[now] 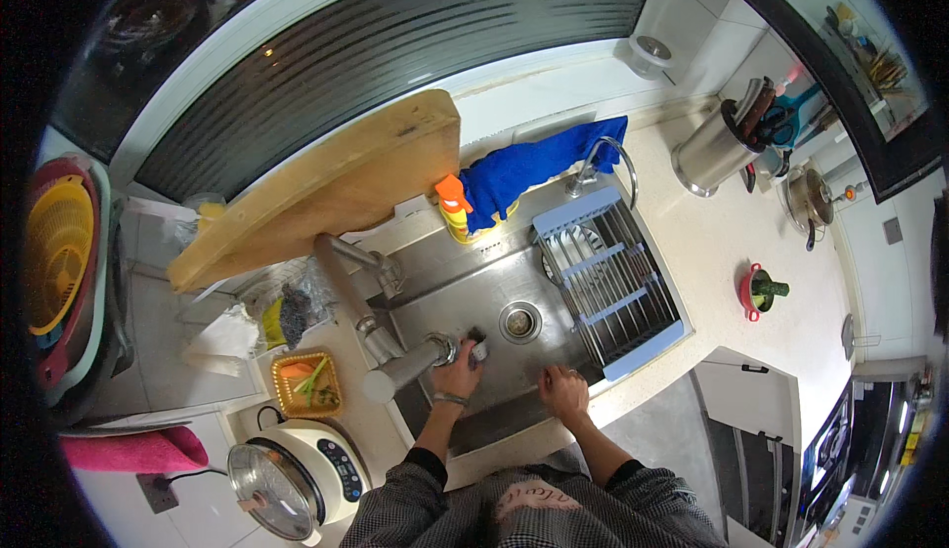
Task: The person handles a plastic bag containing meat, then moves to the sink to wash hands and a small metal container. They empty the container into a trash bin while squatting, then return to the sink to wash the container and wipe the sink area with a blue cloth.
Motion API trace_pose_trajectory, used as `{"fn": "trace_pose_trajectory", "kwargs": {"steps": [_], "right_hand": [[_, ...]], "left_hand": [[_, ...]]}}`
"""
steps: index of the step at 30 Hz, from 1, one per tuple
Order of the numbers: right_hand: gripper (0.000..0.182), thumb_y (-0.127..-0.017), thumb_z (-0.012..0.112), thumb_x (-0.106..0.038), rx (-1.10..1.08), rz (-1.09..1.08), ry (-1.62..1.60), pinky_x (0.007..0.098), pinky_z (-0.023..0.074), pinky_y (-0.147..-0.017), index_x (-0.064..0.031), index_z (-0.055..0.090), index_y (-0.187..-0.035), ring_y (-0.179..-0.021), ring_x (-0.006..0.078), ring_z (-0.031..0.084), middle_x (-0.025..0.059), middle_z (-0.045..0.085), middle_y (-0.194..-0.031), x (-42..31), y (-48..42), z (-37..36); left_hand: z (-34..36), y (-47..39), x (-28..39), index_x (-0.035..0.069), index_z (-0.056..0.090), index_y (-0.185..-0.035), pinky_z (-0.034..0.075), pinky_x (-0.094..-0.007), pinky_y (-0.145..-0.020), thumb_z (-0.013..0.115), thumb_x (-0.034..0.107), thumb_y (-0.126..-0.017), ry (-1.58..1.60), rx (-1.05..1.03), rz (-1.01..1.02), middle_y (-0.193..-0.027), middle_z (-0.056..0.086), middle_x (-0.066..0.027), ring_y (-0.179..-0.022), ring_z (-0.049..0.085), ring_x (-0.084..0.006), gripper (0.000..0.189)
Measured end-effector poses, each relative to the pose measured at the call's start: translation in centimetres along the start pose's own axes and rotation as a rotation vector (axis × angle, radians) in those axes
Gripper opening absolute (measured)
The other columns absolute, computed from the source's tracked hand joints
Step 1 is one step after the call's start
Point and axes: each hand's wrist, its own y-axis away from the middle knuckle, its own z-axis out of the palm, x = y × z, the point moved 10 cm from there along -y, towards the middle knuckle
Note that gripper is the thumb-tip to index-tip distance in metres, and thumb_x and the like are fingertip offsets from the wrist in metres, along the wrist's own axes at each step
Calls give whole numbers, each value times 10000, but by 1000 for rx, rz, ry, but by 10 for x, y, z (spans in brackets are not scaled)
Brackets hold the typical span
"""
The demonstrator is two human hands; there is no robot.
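Under the faucet head [442, 349], my left hand [456, 379] holds a small grey-white and dark object [479, 351] inside the stainless steel sink [511, 370]. What that object is stays too small to tell. My right hand [566, 394] hovers near the sink's front edge with curled fingers, and its palm side is hidden. Between and beyond both hands lies the round drain strainer [520, 323]. A blue-ended metal dish rack [612, 281] spans the sink's right side, with a plate [574, 248] partly visible beneath its bars.
Along the back stand a wooden cutting board [326, 200], an orange-topped spray bottle [454, 196] and a blue cloth [534, 166]. Left are a vegetable basket [305, 385] and an electric cooker [296, 481]. Right are a knife holder [712, 149] and a small red pot [752, 292].
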Motion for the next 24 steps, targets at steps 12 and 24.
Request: {"fn": "trace_pose_trajectory", "kwargs": {"steps": [12, 24], "right_hand": [[123, -795, 619, -190, 39, 2, -11, 468, 495, -593, -73, 613, -760, -637, 362, 614, 163, 622, -704, -3, 2, -5], [129, -797, 612, -182, 60, -33, 29, 447, 504, -589, -74, 601, -725, -640, 340, 620, 141, 616, -670, -3, 2, 0]], "left_hand": [[-118, -113, 30, 80, 432, -1343, 446, -381, -966, 448, -132, -832, -6, 614, 17, -1347, 399, -122, -1218, 456, -328, 553], [-130, -60, -41, 131, 434, -1371, 439, -354, -926, 538, -5, -862, 424, 465, 122, -1420, 350, -161, -1204, 444, -277, 537]]}}
